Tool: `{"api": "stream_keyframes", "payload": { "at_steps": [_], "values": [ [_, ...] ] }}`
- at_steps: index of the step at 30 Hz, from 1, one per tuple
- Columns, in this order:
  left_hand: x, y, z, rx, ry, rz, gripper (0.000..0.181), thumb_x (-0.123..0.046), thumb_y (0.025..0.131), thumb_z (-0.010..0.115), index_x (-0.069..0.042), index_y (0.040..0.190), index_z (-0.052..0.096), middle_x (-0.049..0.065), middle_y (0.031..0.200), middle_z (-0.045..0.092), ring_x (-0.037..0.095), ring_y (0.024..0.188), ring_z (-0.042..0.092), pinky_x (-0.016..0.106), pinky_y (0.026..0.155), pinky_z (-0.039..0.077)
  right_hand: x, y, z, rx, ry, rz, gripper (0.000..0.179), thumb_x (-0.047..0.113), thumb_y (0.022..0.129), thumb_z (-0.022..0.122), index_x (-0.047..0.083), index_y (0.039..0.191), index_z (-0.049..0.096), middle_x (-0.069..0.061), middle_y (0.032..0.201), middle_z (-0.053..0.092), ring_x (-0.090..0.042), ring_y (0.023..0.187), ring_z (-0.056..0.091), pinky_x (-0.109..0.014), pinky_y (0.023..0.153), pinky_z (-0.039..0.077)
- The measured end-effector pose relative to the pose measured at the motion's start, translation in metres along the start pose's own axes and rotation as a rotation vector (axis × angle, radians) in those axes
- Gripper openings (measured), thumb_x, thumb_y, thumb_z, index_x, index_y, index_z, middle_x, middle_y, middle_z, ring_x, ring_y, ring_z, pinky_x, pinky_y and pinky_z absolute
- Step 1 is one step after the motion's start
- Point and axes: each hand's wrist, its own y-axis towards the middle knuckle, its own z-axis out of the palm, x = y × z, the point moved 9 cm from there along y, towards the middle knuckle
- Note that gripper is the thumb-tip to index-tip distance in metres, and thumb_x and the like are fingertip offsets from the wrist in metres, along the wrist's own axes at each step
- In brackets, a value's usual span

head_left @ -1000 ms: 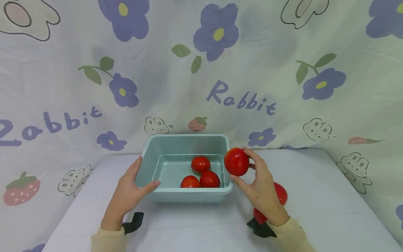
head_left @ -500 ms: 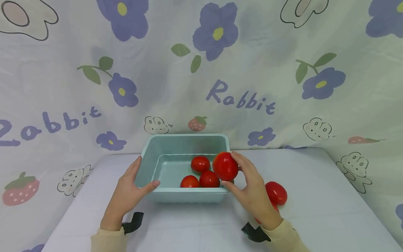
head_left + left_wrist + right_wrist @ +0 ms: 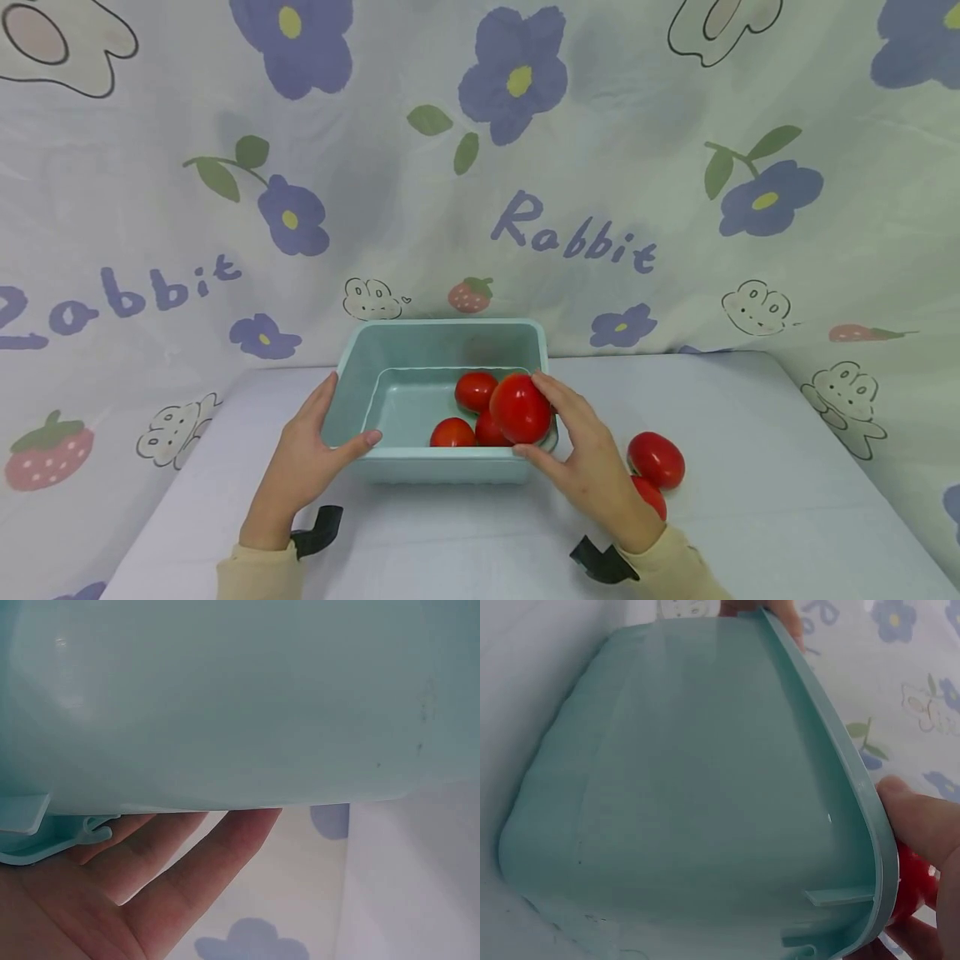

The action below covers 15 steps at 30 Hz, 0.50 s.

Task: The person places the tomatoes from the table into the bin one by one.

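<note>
My right hand (image 3: 585, 462) pinches a red tomato (image 3: 520, 408) between thumb and fingers, over the front right corner of a pale teal plastic basin (image 3: 431, 467). In the right wrist view that tomato (image 3: 913, 883) shows beyond the basin's rim, partly hidden by the fingers. My left hand (image 3: 307, 458) holds the basin's front left corner, thumb over the front rim, fingers along the outside of the left wall. The left wrist view has those fingers (image 3: 191, 889) against the wall. Inside the basin lie a tomato (image 3: 476, 391) at the back, another (image 3: 453, 433) in front, and one partly covered by the held tomato.
Two more tomatoes lie on the white table to the right, one (image 3: 656, 460) behind the other (image 3: 649, 497), close to my right wrist. A patterned cloth (image 3: 420, 192) hangs behind the table. Black straps (image 3: 318, 532) hang at both wrists.
My right hand has carried its tomato leftward and slightly down, from beside the basin's right rim to over its inside. Both table tomatoes are now less covered. The left hand stays put.
</note>
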Motion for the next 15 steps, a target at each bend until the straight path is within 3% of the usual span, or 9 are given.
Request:
{"api": "stream_keyframes", "payload": {
  "at_steps": [7,15],
  "values": [
    [-0.0016,0.0002,-0.0003,0.002,0.001,-0.004,0.100,-0.045,0.077,0.072,-0.010,0.149,0.013,0.012,0.151,0.021,0.036,0.136,0.023,0.063,0.099,0.028,-0.0047,-0.0017,-0.0004,-0.003,-0.039,0.047,0.085,0.029,0.072,0.080,0.033,0.143,0.033,0.012,0.140,0.040,-0.010,0.111,0.050,-0.032,0.084,0.051],
    [-0.0014,0.0004,-0.0001,0.000,0.002,-0.006,0.100,-0.046,0.077,0.072,-0.011,0.149,0.012,0.011,0.151,0.021,0.036,0.134,0.025,0.063,0.097,0.030,-0.0053,-0.0016,-0.0021,0.004,-0.039,0.040,0.077,0.032,0.074,0.078,0.033,0.139,0.038,0.011,0.142,0.038,-0.017,0.110,0.053,-0.034,0.085,0.051]
  ]
}}
